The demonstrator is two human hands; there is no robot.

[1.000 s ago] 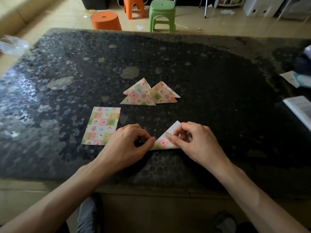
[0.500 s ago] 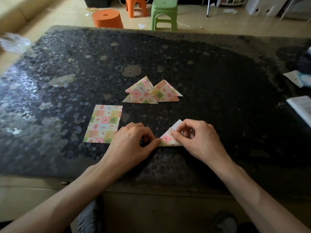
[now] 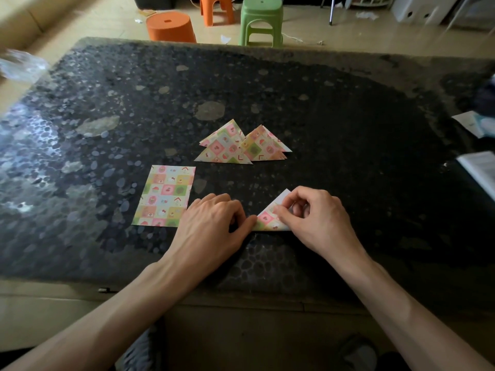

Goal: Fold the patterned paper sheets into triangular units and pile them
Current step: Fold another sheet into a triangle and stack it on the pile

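A half-folded triangular unit (image 3: pixel 267 219) of pink-and-green patterned paper lies near the front of the dark table (image 3: pixel 348 129). My left hand (image 3: pixel 214 223) has curled fingers and its thumb tip presses the unit's left corner. My right hand (image 3: pixel 316 218) pinches the paper's right side between thumb and forefinger and covers that half. A flat patterned sheet (image 3: pixel 164 196) lies just left of my left hand. Further back, a pile of folded triangular units (image 3: pixel 241 145) overlaps in two heaps.
White papers and an open booklet (image 3: pixel 479 172) lie at the table's right edge. Crumpled clear plastic (image 3: pixel 21 65) sits at the far left corner. Beyond the table stand an orange tub (image 3: pixel 171 26), an orange stool and a green stool (image 3: pixel 261 20).
Both hands stay on the unit with hardly any movement. My right thumb and forefinger have shifted a little along the fold. The view has tilted slightly.
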